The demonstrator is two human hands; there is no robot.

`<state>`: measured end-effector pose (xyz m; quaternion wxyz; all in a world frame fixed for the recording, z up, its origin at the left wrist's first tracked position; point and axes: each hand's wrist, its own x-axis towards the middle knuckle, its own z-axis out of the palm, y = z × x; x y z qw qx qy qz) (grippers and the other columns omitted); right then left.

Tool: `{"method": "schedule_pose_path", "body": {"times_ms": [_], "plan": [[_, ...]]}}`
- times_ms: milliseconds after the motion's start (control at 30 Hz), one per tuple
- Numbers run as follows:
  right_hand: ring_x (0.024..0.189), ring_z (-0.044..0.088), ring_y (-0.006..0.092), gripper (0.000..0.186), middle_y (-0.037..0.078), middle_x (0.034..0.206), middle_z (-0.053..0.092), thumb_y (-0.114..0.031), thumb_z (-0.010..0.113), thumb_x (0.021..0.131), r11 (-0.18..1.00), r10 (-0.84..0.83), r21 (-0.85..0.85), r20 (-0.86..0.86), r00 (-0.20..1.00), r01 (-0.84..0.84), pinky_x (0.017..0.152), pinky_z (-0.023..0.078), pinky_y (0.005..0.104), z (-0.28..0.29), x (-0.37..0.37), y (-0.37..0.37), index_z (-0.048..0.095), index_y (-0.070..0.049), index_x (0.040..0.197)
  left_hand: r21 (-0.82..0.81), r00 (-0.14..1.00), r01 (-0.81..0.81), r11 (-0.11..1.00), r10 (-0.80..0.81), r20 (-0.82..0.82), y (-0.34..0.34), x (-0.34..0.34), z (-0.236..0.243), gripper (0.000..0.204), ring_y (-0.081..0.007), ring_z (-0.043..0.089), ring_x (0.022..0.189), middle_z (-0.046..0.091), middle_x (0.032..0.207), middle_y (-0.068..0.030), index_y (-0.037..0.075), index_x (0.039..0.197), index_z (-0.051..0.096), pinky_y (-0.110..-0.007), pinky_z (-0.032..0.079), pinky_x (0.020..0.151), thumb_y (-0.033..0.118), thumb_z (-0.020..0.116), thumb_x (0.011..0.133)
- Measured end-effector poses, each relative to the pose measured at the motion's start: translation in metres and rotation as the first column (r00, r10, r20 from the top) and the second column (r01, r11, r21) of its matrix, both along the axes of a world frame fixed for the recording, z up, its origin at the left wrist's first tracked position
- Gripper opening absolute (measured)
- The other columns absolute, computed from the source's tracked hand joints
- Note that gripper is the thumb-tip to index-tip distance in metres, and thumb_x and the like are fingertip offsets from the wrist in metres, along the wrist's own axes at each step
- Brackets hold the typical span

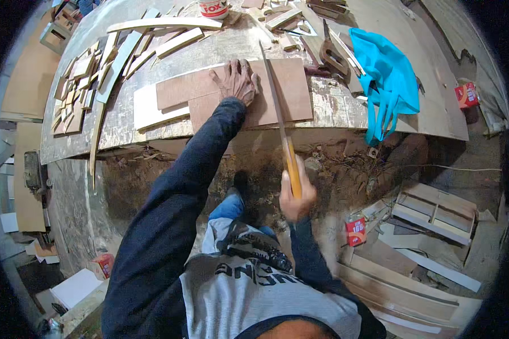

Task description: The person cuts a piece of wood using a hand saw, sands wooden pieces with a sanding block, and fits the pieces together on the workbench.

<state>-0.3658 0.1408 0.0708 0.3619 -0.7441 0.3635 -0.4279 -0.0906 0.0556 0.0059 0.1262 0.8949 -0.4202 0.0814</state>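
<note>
tapering saw, yellow handle

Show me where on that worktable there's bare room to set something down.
Free patches: the near strip between the plywood board and the blue bag, and the tabletop right of that bag. Crowded: the left end with wood offcuts, the far side around the bucket, and the board, where the left hand rests and the saw crosses.

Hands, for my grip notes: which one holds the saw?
The right hand, wrapped around the yellow handle of the saw; the left hand instead rests on brown wood.
</note>
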Motion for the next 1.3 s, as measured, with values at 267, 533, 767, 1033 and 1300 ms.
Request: {"method": "schedule_pose_path", "body": {"times_ms": [267, 533, 767, 1033, 1300], "plan": [[0.075, 0.064, 0.0193, 0.04, 0.017, 0.094, 0.066, -0.011, 0.059, 0.085, 0.999, -0.025, 0.03, -0.074, 0.997, 0.028, 0.07, 0.05, 0.0299, -0.017, 0.034, -0.047, 0.055, 0.0, 0.123, -0.103, 0.993, 0.067, 0.992, -0.057, 0.102, -0.015, -0.007, -0.003, 0.05, -0.0294, 0.033, 0.127, 0.042, 0.127, -0.0115, 0.009, 0.129, 0.045, -0.074, 0.011, 0.095, 0.042, 0.041, 0.091], [0.085, 0.065, 0.0201, 0.037, 0.016, 0.098, 0.067, -0.011, 0.059, 0.086, 0.993, -0.03, 0.107, -0.104, 0.994, 0.041, 0.077, 0.05, 0.0304, 0.012, -0.002, 0.008, 0.056, 0.0, 0.121, -0.051, 0.995, 0.02, 0.999, -0.015, 0.095, 0.001, 0.004, -0.008, 0.052, -0.0308, 0.033, 0.128, 0.043, 0.13, -0.0127, 0.01, 0.133, 0.041, -0.074, 0.01, 0.097, 0.042, 0.037, 0.092], [0.093, 0.066, 0.0223, 0.041, 0.018, 0.106, 0.065, -0.004, 0.057, 0.084, 0.999, 0.019, 0.052, -0.111, 0.994, -0.014, 0.083, 0.05, 0.0323, -0.006, -0.023, 0.02, 0.055, -0.002, 0.124, -0.122, 0.994, 0.004, 0.993, 0.009, 0.109, 0.0, 0.007, -0.007, 0.049, -0.0297, 0.035, 0.124, 0.045, 0.124, -0.0117, 0.007, 0.127, 0.046, -0.074, 0.013, 0.095, 0.039, 0.041, 0.089], [0.082, 0.065, 0.0202, 0.039, 0.02, 0.096, 0.066, -0.007, 0.058, 0.083, 0.99, 0.001, 0.14, -0.084, 0.996, 0.011, 0.075, 0.05, 0.0303, -0.008, 0.023, -0.024, 0.056, 0.001, 0.122, -0.157, 0.994, 0.034, 0.987, -0.016, 0.112, -0.01, -0.001, -0.011, 0.047, -0.0292, 0.035, 0.124, 0.043, 0.127, -0.0113, 0.01, 0.127, 0.047, -0.073, 0.014, 0.096, 0.039, 0.04, 0.09], [0.077, 0.065, 0.0225, 0.038, 0.019, 0.094, 0.066, -0.01, 0.059, 0.084, 1.0, -0.005, 0.005, -0.035, 0.999, 0.006, 0.07, 0.05, 0.0325, -0.005, 0.029, -0.022, 0.056, 0.002, 0.12, -0.157, 0.97, 0.048, 0.986, -0.008, 0.245, -0.008, 0.005, -0.016, 0.048, -0.0286, 0.037, 0.121, 0.044, 0.123, -0.0112, 0.01, 0.127, 0.047, -0.073, 0.013, 0.095, 0.04, 0.04, 0.09]]}}
